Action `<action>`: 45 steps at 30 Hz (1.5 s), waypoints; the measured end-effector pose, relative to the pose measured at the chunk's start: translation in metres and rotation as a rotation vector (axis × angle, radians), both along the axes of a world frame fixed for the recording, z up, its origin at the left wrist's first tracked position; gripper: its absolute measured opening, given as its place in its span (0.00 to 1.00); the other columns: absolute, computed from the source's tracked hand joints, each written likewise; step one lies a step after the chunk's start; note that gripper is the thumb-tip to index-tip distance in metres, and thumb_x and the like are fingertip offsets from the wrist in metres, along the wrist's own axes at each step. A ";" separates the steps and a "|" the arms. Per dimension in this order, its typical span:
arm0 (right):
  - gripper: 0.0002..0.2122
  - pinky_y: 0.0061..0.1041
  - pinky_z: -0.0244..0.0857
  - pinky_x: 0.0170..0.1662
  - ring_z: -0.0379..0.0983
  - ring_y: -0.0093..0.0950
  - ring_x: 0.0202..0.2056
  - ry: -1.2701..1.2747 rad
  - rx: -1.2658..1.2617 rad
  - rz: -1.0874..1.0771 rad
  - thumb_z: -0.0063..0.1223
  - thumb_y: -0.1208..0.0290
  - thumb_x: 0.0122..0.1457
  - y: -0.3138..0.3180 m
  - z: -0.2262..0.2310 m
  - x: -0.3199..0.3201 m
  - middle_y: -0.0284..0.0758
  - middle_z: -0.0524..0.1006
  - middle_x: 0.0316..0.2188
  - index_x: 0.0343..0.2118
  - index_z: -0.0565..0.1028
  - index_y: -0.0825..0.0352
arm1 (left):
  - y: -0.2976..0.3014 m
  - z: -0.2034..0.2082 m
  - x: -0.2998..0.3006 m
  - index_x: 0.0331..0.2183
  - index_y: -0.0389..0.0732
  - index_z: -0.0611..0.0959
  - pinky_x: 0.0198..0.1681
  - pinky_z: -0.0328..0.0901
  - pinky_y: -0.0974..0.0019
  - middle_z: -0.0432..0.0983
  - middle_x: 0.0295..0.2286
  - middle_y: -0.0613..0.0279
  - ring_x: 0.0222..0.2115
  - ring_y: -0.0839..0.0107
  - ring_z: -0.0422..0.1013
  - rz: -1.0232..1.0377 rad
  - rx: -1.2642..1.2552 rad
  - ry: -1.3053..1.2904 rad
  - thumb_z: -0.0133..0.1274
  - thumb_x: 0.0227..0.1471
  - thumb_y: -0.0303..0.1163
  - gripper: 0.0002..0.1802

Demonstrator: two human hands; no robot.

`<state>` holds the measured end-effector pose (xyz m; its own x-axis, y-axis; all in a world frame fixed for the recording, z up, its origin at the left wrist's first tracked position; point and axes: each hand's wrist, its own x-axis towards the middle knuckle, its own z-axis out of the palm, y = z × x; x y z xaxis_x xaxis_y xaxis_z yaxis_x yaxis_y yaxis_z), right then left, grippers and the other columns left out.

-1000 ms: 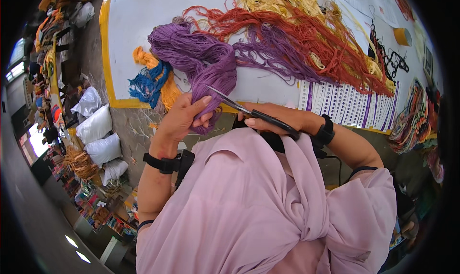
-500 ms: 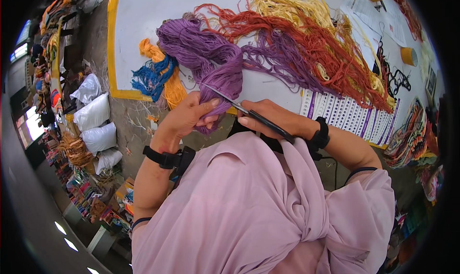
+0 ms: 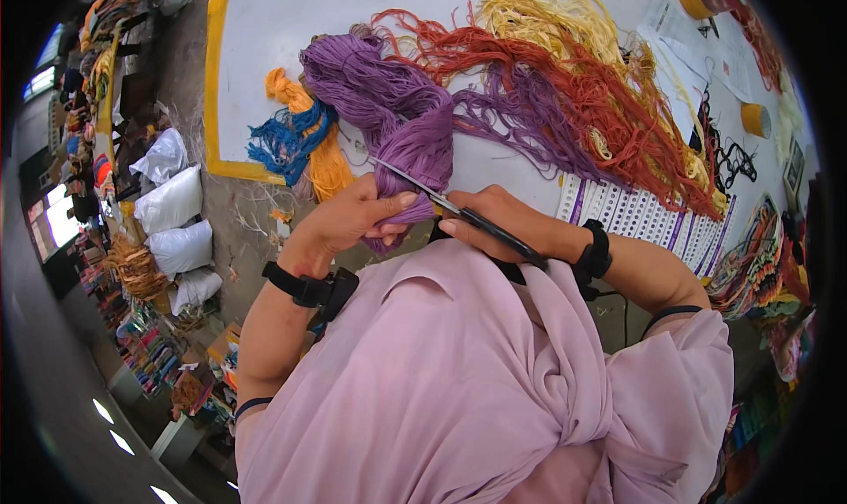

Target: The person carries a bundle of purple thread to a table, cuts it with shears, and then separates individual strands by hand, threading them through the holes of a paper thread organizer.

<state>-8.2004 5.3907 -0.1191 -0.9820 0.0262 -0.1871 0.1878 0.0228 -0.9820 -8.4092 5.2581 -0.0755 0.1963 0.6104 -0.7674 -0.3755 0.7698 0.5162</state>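
My left hand (image 3: pixel 366 211) pinches the purple skein (image 3: pixel 416 138), apparently to hold it bunched, while my right hand (image 3: pixel 512 208) grips scissors (image 3: pixel 499 233) across it.

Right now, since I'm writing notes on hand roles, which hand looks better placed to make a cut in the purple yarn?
Probably the right hand: it holds the scissors, their blades extending across the purple yarn in this view. The left hand grips the yarn's near end instead.
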 end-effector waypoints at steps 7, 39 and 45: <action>0.17 0.41 0.64 0.34 0.71 0.52 0.27 -0.186 0.020 -0.011 0.46 0.58 0.63 -0.001 0.000 0.011 0.52 0.74 0.22 0.38 0.71 0.72 | 0.003 0.013 -0.012 0.26 0.41 0.77 0.23 0.62 0.75 0.68 0.17 0.70 0.16 0.82 0.63 0.038 0.035 0.162 0.48 0.62 0.43 0.18; 0.16 0.39 0.61 0.25 0.68 0.48 0.20 0.002 0.009 -0.022 0.52 0.61 0.61 0.005 0.013 -0.010 0.48 0.70 0.16 0.24 0.71 0.70 | -0.014 0.018 -0.012 0.30 0.40 0.80 0.18 0.57 0.78 0.71 0.19 0.71 0.17 0.83 0.65 -0.119 -0.149 0.309 0.49 0.61 0.45 0.18; 0.15 0.34 0.59 0.24 0.67 0.43 0.20 0.036 0.063 0.083 0.50 0.60 0.62 0.009 0.007 -0.016 0.44 0.68 0.16 0.27 0.71 0.68 | -0.002 0.035 -0.004 0.28 0.40 0.80 0.19 0.56 0.77 0.71 0.18 0.71 0.16 0.83 0.64 -0.179 -0.122 0.290 0.48 0.62 0.45 0.19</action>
